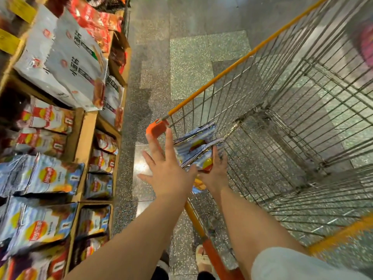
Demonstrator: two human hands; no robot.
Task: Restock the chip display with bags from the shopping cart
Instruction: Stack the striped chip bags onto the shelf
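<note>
Nearest: 2 bare forearms reaching forward, a pale sleeve (298, 263) on the right one; sandalled feet (201, 257) on the speckled floor (153, 57) below.

Left hand (167, 170): fingers spread and released, palm turned toward the blue bags, pressed against or just beside their near edge; nothing gripped.

Right hand (217, 168): inside the cart corner, fingers curled onto the blue chip bags (198, 147) from the right side, grasping them. The view is motion-blurred, so the exact finger wrap is hard to read.

Blue chip bags: 2 visible, striped top seams, red-and-yellow logo, held upright between the 2 hands at the cart's near left corner, just under the orange corner cap (157, 128).

Shopping cart (292, 110): wire basket with orange-yellow rim, right of centre; apart from the held bags its floor shows only wire mesh.

Chip display (84, 136): wooden compartments along the left. Near compartments hold matching blue bags (48, 176); the next ones up hold red-and-white bags (46, 118); above those lie large white bags (66, 61), and farthest are red bags (92, 19). Yellow tags (10, 42) mark the upper shelf edge.
</note>
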